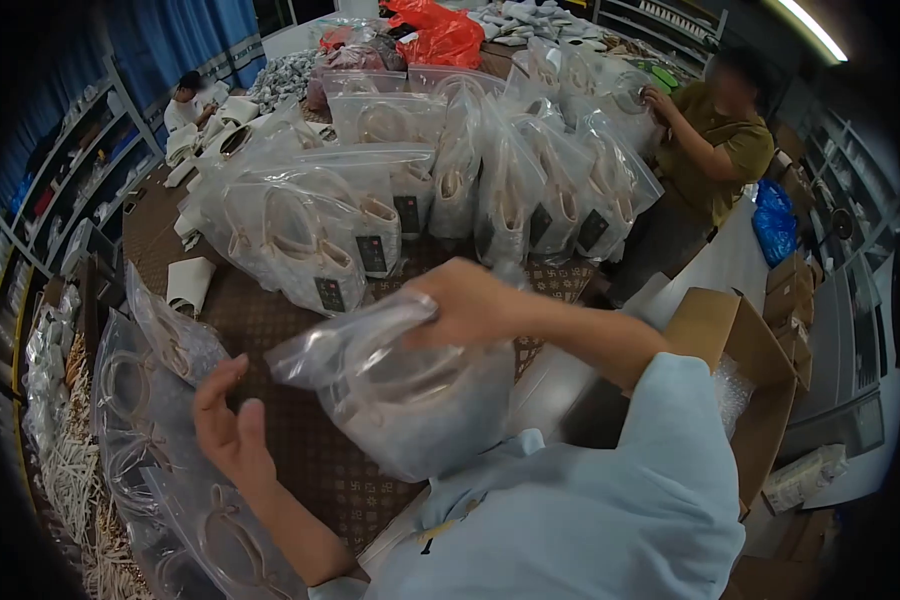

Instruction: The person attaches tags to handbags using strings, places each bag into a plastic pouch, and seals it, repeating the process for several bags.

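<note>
In front of my body, my right hand [460, 305] grips the top of a clear plastic bag. Inside that bag is a pale handbag [410, 405] with a looped handle, tilted and partly blurred. To its left my left hand [232, 420] is raised with thumb and fingers apart, holding nothing. A gap separates it from the plastic. Beside my left hand lie more bagged handbags [175, 340] along the table's left edge. Just beyond my right hand stand bagged handbags [305, 240] with dark tags, upright in their plastic.
The brown patterned table [270, 360] carries several bagged handbags and a red plastic bag [440, 35] at the back. A co-worker [715, 140] handles bags at right; another person [185, 105] sits far left. An open cardboard box [745, 350] stands at my right, shelves [85, 150] at left.
</note>
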`<state>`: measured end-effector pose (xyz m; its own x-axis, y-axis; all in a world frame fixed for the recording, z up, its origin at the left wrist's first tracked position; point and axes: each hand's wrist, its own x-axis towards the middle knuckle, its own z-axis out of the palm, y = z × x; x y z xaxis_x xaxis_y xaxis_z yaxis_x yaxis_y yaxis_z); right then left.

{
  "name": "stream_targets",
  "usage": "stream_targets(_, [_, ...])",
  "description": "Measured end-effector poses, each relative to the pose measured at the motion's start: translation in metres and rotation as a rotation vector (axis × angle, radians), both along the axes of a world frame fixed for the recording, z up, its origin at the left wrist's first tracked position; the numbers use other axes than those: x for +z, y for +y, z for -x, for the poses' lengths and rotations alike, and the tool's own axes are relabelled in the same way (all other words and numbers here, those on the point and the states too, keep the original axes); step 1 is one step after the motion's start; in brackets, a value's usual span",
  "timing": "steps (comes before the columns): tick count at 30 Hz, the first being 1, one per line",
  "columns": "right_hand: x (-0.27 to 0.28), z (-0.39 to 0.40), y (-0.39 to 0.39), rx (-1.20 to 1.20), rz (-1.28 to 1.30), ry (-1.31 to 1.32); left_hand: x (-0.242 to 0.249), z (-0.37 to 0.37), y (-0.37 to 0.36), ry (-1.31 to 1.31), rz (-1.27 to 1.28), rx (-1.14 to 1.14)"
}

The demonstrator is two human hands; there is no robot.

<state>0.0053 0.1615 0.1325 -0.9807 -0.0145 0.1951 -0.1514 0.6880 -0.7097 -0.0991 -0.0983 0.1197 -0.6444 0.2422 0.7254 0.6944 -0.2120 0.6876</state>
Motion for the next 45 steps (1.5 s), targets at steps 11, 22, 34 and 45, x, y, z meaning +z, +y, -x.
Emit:
stream_targets(11, [0.174, -0.262, 0.131, -1.004, 0.424, 0.764, -0.312, 0.021, 0.021, -0.663, 0.672, -0.076])
stream_targets(22, [0.12, -0.367, 0.106, -1.068, 0.884, 1.395, -0.309, -0.002, 0.031, -0.328, 0.845, 0.171])
stream_targets(34, [0.119, -0.387, 0.119, -1.224, 0.935, 1.733, -0.313, -0.002, 0.026, -0.338, 0.791, 0.134])
stream_targets(45, [0.123, -0.368, 0.12, -1.061, 0.815, 1.138, -0.315, -0.005, 0.028, -0.334, 0.809, 0.166])
